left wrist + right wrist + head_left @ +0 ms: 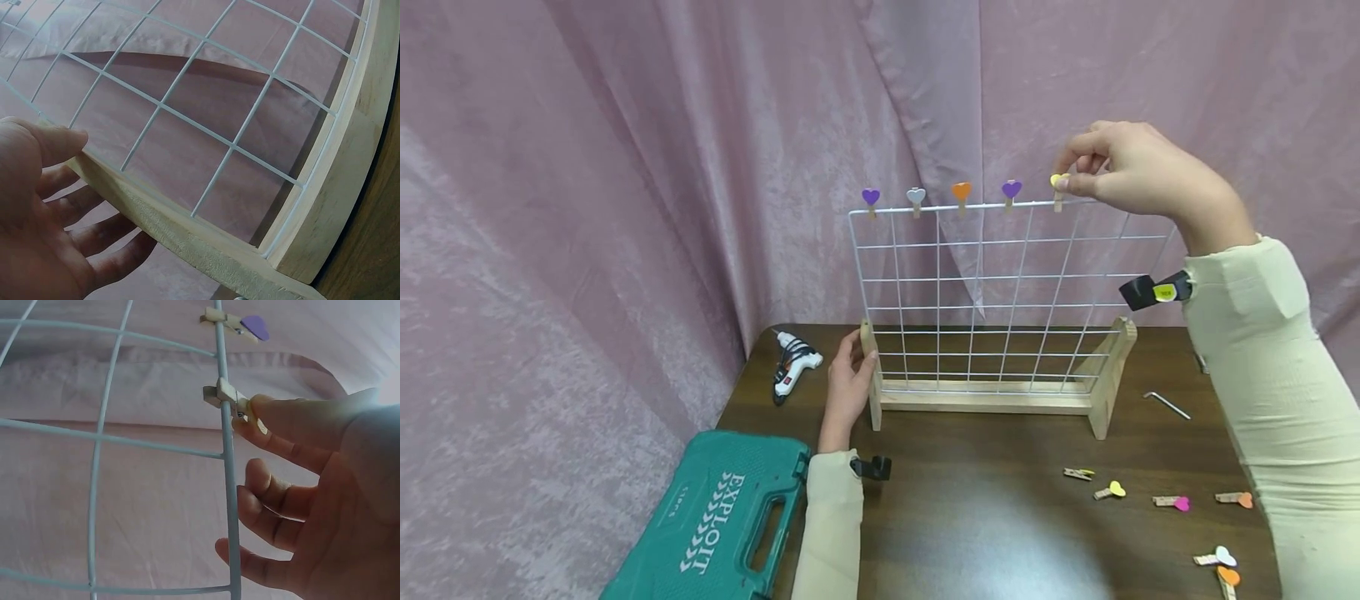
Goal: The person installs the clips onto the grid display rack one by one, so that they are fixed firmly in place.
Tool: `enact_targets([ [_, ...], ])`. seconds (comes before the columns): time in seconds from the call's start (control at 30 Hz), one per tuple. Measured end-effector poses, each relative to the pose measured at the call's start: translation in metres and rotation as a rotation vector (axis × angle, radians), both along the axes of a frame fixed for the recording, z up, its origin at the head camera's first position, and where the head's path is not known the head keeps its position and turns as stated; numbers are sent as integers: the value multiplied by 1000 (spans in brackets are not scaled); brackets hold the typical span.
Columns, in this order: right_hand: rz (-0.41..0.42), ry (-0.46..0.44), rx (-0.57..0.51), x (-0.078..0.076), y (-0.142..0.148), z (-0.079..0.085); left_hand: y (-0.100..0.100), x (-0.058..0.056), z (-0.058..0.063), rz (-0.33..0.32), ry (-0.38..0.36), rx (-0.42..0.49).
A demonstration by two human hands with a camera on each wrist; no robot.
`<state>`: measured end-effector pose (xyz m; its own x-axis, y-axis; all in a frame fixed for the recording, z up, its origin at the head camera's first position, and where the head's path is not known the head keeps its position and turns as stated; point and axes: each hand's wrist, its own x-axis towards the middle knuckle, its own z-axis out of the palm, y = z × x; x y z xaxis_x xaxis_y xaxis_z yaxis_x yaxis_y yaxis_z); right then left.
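Note:
A white wire grid (938,277) stands upright in a wooden stand (985,402). My right hand (1138,171) pinches a small wooden clothespin (228,395) with a yellow heart between thumb and index finger; its jaws straddle the grid's top wire, while the other fingers curl loosely beside that wire. Left of it along the top wire sit clothespins with a purple heart (1012,190), an orange heart (962,192), a white heart (916,196) and another purple heart (870,197). My left hand (848,392) holds the stand's left upright (187,247), thumb on one side and fingers on the other.
Several loose heart clothespins, among them a pink one (1172,502) and a white one (1216,557), lie at the table's right. Behind them is a hex key (1168,406). A glue gun (797,364) and a green case (715,508) lie left. Pink curtains hang behind.

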<state>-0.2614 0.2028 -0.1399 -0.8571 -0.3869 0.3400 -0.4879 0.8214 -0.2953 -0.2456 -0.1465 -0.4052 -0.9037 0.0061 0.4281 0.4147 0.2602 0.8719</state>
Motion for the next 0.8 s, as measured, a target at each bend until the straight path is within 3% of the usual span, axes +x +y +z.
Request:
enact_targets([
  [0.27, -4, 86, 8, 3, -1, -2, 1, -5, 0, 0, -22, 9],
  [0.43, -21, 70, -4, 8, 0, -1, 1, -5, 0, -11, -28, 11],
  [0.53, -41, 66, -38, 14, 1, -3, -4, -14, -13, -1, -22, 24],
  [0.67, -40, 147, -131, 29, 7, -13, -10, -26, -28, 24, -1, 29],
  [0.8, -6, 272, -202, 47, 15, -27, -12, -25, -26, 30, -3, 21],
])
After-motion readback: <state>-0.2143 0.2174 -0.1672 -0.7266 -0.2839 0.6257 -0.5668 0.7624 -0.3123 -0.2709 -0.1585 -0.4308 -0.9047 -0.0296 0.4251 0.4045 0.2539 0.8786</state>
